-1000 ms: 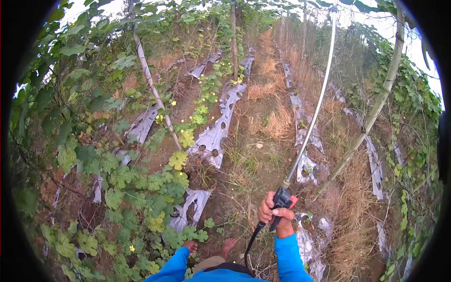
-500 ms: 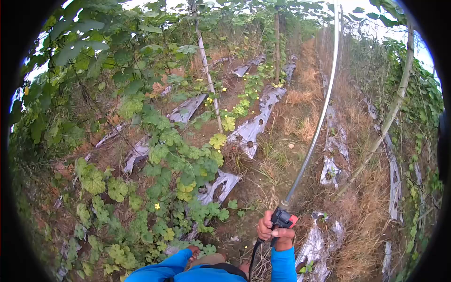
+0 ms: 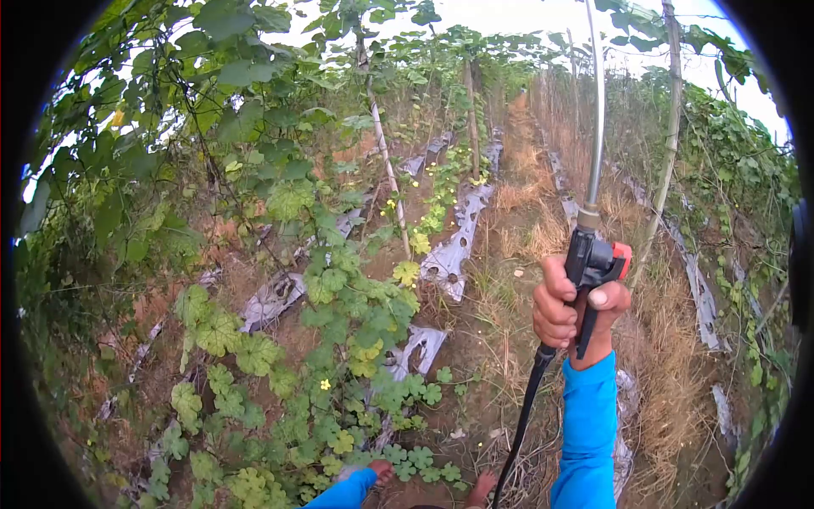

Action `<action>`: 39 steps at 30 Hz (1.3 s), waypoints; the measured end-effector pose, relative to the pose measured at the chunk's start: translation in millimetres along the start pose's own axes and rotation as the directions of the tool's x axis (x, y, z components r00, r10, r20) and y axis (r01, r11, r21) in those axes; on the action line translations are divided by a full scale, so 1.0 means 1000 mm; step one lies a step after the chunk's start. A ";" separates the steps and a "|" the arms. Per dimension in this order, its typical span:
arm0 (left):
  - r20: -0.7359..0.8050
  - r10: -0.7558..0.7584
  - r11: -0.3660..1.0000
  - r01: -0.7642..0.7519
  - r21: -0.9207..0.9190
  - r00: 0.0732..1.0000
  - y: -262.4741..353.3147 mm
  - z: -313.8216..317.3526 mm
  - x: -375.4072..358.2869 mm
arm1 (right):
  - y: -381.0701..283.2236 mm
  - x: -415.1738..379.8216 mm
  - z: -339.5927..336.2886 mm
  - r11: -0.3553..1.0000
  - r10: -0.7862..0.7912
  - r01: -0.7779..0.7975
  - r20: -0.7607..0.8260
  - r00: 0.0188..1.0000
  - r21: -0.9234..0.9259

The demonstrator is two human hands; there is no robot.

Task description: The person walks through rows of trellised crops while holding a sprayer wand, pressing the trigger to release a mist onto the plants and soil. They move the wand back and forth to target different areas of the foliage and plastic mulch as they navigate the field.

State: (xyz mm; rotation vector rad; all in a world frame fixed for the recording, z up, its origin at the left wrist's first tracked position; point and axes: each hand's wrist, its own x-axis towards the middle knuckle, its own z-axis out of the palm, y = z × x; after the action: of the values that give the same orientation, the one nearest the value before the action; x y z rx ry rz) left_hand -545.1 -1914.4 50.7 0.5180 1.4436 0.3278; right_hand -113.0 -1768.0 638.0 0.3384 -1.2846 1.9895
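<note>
Right hand (image 3: 555,310): wrapped firmly round the handle (image 3: 580,253), wand (image 3: 599,127) rising above, hose (image 3: 524,417) below
Left hand (image 3: 382,472): low near leaves (image 3: 417,460), grip I can't tell

Two grips (image 3: 555,307) (image 3: 382,472), one wand (image 3: 599,153), one foot (image 3: 482,488)

The sleeves (image 3: 590,424) are bright blue, the spray handle (image 3: 585,263) black and red.

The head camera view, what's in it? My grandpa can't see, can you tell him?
The right hand holds up a spray wand by its black handle, a hose hanging below; the left hand is low by leafy vines with yellow flowers. Ahead, a dry grassy path runs between strips of holey plastic sheeting.
</note>
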 end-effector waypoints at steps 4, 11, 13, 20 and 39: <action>-0.103 -0.155 0.988 0.153 -0.024 0.983 -0.098 -0.022 -0.051 | -0.026 0.020 0.047 0.997 0.072 -0.077 0.231 0.970 0.013; 0.215 -0.488 0.819 0.529 -0.221 0.846 -0.257 -0.054 -0.100 | 0.005 -0.036 0.100 0.986 0.093 -0.130 0.309 0.947 0.102; 0.053 -0.484 0.843 0.481 -0.239 0.874 -0.265 -0.040 -0.120 | 0.032 -0.066 0.107 0.986 0.065 -0.102 0.260 0.963 0.134; -0.165 -0.085 0.989 0.063 -0.131 0.983 -0.292 0.026 -0.145 | 0.138 -0.178 0.188 0.991 0.115 -0.095 -0.237 0.965 0.093; -0.086 -0.231 0.967 0.220 -0.125 0.969 -0.433 0.048 -0.300 | 0.081 -0.130 0.352 0.410 -0.638 -0.393 -0.567 0.521 -0.823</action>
State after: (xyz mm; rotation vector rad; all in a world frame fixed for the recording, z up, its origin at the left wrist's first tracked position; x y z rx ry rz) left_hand -572.0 -2441.4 82.2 0.2430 1.5541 0.2557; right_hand -135.6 -2149.7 672.8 -0.9914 -1.3059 0.6769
